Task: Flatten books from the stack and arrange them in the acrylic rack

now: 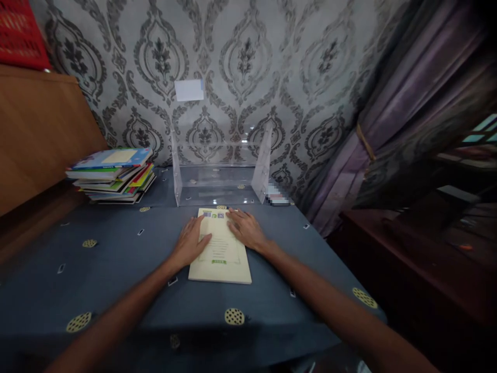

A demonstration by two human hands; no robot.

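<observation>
A pale yellow book (221, 269) lies flat on the table, with a barcode, small printed marks and lines of text on its upward face. My left hand (191, 242) rests along its left edge, fingers stretched forward and thumb spread onto the cover. On the upper right part of the book lies my right hand (246, 229), flat and open, its fingertips near the printed marks at the top. Just beyond the book stands a clear acrylic rack (176, 178) with two side walls and a cross panel.
Several books (116, 173) are piled at the back left, beside a wooden cabinet (39, 119) carrying a red basket (21, 36). A blurred flat object (277, 194) lies right of the rack. The blue patterned tablecloth (128, 264) covers the table. A purple curtain (388, 114) hangs at right.
</observation>
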